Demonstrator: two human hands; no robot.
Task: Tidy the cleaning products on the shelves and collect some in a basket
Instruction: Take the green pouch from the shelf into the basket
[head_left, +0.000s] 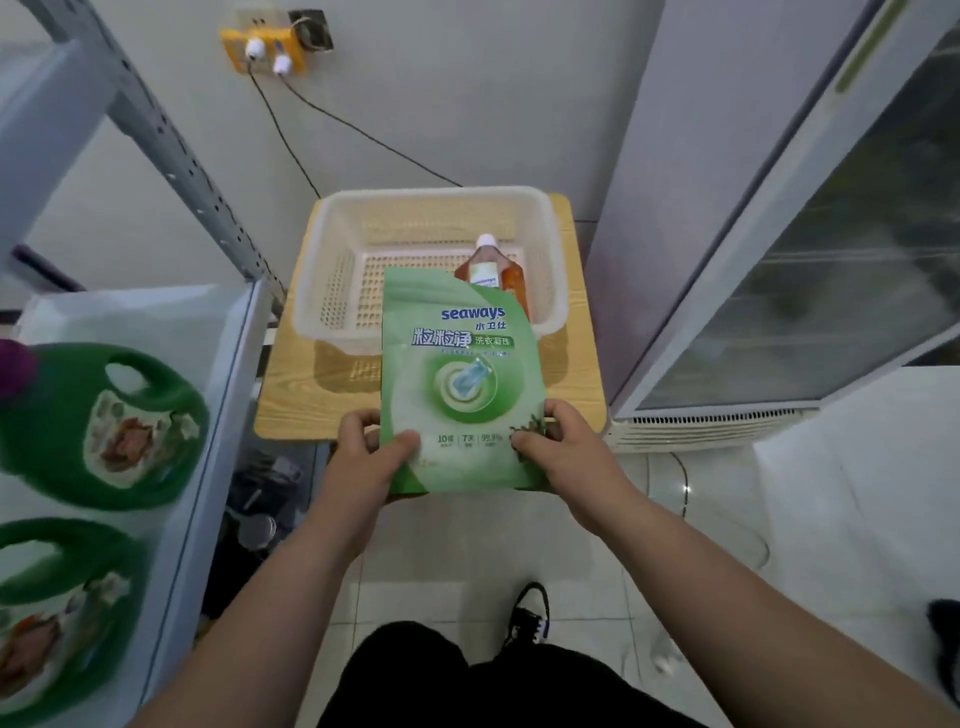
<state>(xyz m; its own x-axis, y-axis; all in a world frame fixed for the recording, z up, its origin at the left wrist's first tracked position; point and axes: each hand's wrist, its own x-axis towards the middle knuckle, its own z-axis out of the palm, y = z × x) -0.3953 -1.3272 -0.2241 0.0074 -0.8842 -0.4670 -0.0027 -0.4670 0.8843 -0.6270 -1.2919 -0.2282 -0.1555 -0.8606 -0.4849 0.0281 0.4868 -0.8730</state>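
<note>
Ahead of you a yellow power strip (262, 48) hangs on the wall, two cables trailing down. A glass-door refrigerator (810, 270) stands at right. Your black-and-white shoe (530, 613) rests on pale floor tiles (810, 519).

A small wooden desk (291, 415) stands against a plain grey wall (467, 104). Above the desk, a yellow power strip (260, 49) hangs on the wall, two black cables trailing down. Right of the desk stands a glass-door fridge (810, 291); left, a grey metal shelf upright (171, 150). Pale glossy floor tiles (467, 571) lie below.
</note>
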